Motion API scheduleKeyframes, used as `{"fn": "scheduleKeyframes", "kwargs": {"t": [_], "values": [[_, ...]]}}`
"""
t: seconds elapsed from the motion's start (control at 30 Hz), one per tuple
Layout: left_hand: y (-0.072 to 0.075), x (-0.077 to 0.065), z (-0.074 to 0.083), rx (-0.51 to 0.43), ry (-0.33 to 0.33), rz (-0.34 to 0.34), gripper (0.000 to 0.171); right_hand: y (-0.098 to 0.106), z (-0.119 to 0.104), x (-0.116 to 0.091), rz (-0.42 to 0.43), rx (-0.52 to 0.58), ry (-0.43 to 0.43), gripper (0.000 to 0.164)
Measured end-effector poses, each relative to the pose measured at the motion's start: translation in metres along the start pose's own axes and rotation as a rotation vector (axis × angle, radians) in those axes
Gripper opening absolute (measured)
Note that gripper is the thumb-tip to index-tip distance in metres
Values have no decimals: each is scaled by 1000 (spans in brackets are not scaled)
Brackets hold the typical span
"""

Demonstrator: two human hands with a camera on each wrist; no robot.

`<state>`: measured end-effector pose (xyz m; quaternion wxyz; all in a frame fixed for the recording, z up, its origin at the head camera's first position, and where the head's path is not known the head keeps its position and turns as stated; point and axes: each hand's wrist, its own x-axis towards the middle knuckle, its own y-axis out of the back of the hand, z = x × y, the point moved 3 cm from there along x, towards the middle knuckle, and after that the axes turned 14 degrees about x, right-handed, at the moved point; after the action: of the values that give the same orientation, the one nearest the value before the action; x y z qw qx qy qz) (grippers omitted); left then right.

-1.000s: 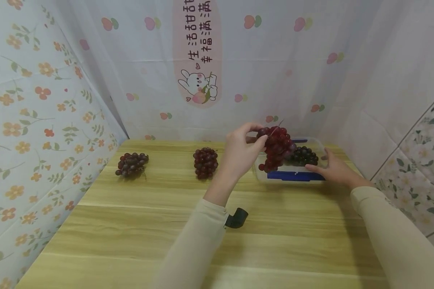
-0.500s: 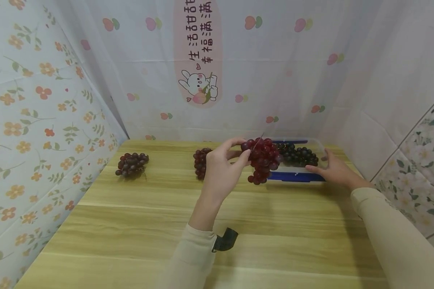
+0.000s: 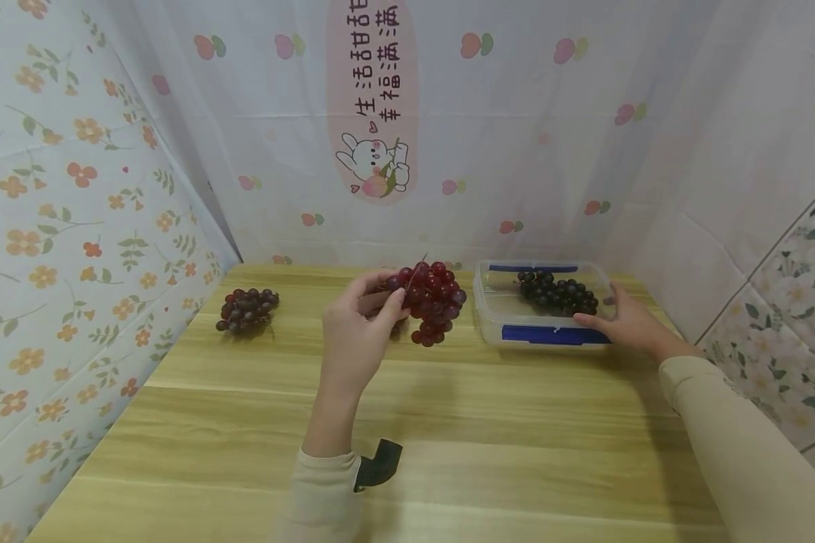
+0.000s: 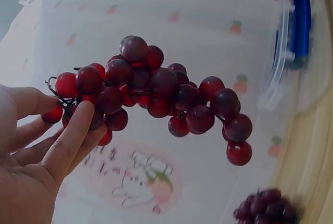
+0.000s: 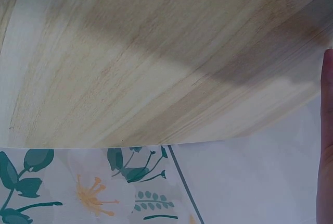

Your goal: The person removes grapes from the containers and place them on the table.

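My left hand (image 3: 355,332) pinches a bunch of red grapes (image 3: 436,298) by its stem end, above the table left of the container. In the left wrist view the bunch (image 4: 174,96) stretches away from thumb and fingers (image 4: 67,138). My right hand (image 3: 632,323) grips the right end of a clear plastic container (image 3: 492,329) with blue clips, thumb at the front rim. Inside that container lies a bunch of black grapes (image 3: 558,294). Only one finger (image 5: 327,130) shows in the right wrist view. Another dark red bunch (image 4: 266,208) is mostly hidden behind my left hand in the head view.
A dark purple bunch of grapes (image 3: 247,310) lies on the wooden table (image 3: 516,437) at the far left. A printed curtain (image 3: 489,143) hangs behind the table, with patterned cloth (image 3: 61,226) on the left side.
My left hand has carried the red grapes leftward, away from over the container, now in front of the middle bunch. The right hand stays at the container's right end.
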<state>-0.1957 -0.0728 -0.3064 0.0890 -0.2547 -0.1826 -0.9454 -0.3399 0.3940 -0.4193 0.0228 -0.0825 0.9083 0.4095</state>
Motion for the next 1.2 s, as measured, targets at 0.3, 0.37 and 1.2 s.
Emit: {"fn": "scheduleKeyframes", "kwargs": {"t": [0.3, 0.37, 1.2], "values": [[32, -7, -18, 65, 96, 55, 26, -1, 4, -3, 1, 0, -18, 127], [38, -8, -21, 75, 112, 66, 27, -1, 5, -3, 0, 0, -21, 127], [142, -32, -66, 352, 241, 340, 27, 1, 2, -1, -29, -3, -24, 127]]}}
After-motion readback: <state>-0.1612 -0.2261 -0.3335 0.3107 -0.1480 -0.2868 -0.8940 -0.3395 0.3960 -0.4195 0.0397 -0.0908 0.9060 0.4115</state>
